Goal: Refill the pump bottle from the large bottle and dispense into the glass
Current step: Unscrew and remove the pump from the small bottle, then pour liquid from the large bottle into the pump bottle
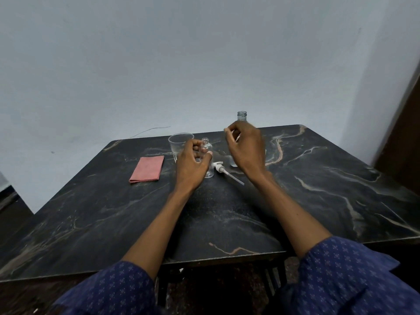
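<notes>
Small clear pump bottle (pixel 208 160) upright at the centre of the frame, neck open, no pump on it. Held at its left side by the left hand (pixel 193 163), fingers curled around the body, thumb on the near side. Just right of it, lying flat on the surface (pixel 318 189), the white pump (pixel 221 168) with its long tube pointing to the lower right. Directly behind the left hand, partly hidden, a clear glass (pixel 179 143), upright.

Right of centre, the large bottle (pixel 242 116), clear, cap off, neck visible above the right hand (pixel 246 148); most of its body hidden behind that hand, only a bit of the base seen at the left of the wrist. Right hand raised in front of the bottle, fingers loosely bent, thumb and forefinger near each other at the upper left of the hand; cannot tell if grasping the bottle or only close to it.

Further left on the surface, well apart from the glass, a folded pink cloth (pixel 147 168). Dark marble-like surface with pale veins. Blue patterned sleeves (pixel 347 276) at the bottom of the frame. Plain grey wall (pixel 181 64) behind.
</notes>
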